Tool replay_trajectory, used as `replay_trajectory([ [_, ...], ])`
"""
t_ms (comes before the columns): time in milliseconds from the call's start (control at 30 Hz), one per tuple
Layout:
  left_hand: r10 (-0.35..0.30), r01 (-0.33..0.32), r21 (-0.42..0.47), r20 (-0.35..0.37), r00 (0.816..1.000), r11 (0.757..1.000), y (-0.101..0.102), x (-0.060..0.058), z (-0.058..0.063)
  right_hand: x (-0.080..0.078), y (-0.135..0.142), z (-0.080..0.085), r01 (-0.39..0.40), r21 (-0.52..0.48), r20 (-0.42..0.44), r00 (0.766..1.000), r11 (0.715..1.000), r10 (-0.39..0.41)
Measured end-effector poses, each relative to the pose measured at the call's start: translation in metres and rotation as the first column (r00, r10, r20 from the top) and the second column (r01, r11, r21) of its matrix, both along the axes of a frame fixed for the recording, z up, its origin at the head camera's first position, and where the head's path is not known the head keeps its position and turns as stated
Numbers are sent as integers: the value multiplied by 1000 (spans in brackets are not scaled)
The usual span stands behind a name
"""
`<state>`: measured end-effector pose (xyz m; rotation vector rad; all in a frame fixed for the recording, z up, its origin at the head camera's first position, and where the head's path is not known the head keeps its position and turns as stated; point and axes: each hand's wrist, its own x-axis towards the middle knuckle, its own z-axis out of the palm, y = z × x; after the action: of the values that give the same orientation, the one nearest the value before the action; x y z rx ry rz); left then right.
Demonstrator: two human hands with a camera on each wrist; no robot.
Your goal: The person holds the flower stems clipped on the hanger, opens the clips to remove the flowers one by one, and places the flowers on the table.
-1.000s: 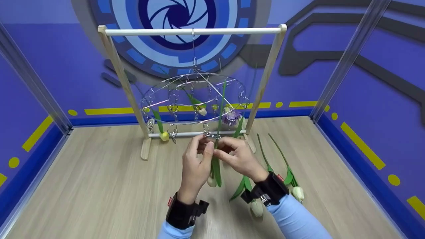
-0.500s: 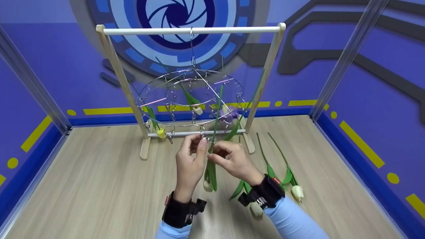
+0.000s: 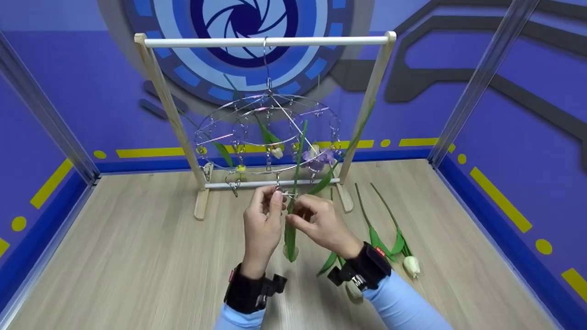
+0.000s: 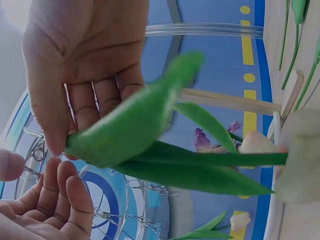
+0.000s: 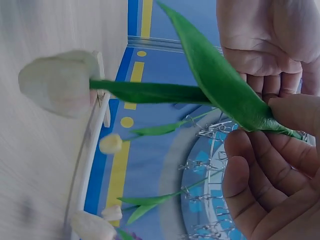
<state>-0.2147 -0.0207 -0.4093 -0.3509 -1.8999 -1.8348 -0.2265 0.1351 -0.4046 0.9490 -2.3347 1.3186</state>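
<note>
A white artificial tulip (image 3: 290, 250) hangs bloom down between my hands, its stem rising toward the hanger's rim. My right hand (image 3: 323, 224) pinches it near the leaf base, thumb against fingers, as the right wrist view shows. My left hand (image 3: 263, 220) holds a metal clip (image 3: 288, 195) of the round hanger between thumb and fingers, beside the stem. In the left wrist view the clip (image 4: 36, 154) is partly hidden by the fingertips. From this view I cannot tell whether its jaws touch the stem. The tulip's leaf (image 5: 215, 75) spreads out below the pinch.
The wire hanger (image 3: 270, 172) hangs from a wooden rack (image 3: 229, 43). On it hang a yellow tulip (image 3: 240, 168), a white tulip (image 3: 276, 152) and a purple flower (image 3: 318, 159). White tulips (image 3: 412, 266) lie on the table at right, one partly behind my right wrist.
The hanger has turned, carrying the yellow tulip rightward behind the rim. Both hands shifted slightly left at first, then stayed nearly still. The held tulip's leaf has turned.
</note>
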Motion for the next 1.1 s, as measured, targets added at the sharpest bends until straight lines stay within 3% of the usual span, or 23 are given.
replay_trajectory([
  [267,-64,60,76,65,996,995,-1,-1,1,-1,2,1,-54,-26,144,988,998,57],
  [1100,-107,95,135,81,991,986,-4,-5,0,0,0,-3,-82,-24,74,994,996,83],
])
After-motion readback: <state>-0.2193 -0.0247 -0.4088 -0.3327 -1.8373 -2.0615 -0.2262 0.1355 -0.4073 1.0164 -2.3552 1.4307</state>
